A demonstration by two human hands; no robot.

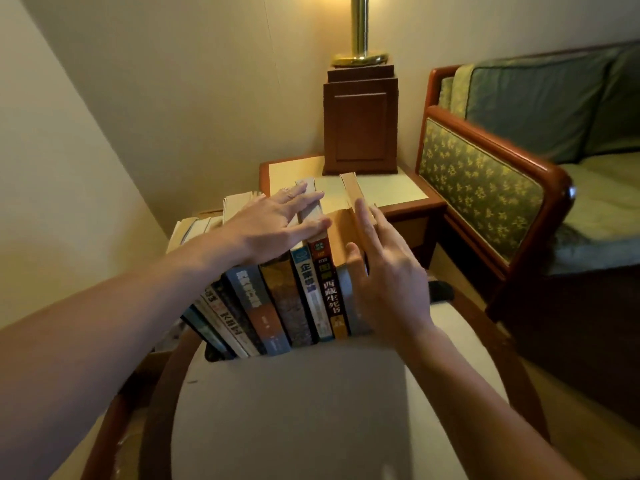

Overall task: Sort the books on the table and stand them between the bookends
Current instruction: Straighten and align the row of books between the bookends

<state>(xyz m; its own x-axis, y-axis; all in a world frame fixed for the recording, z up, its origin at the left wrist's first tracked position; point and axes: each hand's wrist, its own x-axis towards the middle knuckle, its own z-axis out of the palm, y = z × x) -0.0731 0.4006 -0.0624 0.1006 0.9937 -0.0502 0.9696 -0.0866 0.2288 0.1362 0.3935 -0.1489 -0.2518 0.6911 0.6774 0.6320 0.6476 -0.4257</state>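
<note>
Several books (pixel 277 299) stand upright in a row on the round white table (pixel 311 410), spines toward me, leaning slightly left. My left hand (pixel 277 226) lies flat with straight fingers across the top edges of the middle books. My right hand (pixel 388 282) is open with spread fingers against the right end of the row, touching the tan book (pixel 349 209) that stands tallest there. A dark red spine with yellow characters (pixel 329 289) sits just left of it. A small dark piece (pixel 440 292), possibly a bookend, shows behind my right hand.
A wooden side table (pixel 398 192) with a lamp base (pixel 360 123) stands behind the books. A green upholstered sofa with a wooden arm (pixel 491 188) fills the right. The wall closes in on the left.
</note>
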